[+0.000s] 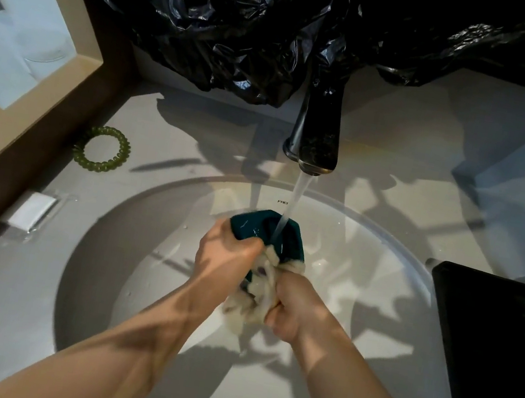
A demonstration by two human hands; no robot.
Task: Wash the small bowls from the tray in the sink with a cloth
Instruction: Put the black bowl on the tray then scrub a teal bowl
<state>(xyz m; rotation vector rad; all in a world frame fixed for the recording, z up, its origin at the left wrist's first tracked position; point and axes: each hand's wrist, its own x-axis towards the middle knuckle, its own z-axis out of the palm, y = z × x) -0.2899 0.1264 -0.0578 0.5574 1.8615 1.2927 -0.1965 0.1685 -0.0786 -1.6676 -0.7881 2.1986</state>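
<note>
Nearest, the right hand (291, 308) is clenched round a wet, cream cloth (260, 288), which bunches out past its knuckles. Touching it on the left, the left hand (224, 255) grasps a small dark teal bowl (249, 226) by the near rim, thumb curled over the edge. The cloth is pressed against the bowl between the two hands, all held above the basin of the white sink (98, 258). A stream of water (293, 200) falls into the bowl just beyond the grip. Behind it, small dark letters on the sink's far wall seem to read "FREI". Farther on stands the dark faucet (319, 139). A black tray (491, 341) sits right of the grip, and a green coiled hair tie (102, 149) lies far left. Crumpled black plastic (249, 23) hangs farthest back.
</note>
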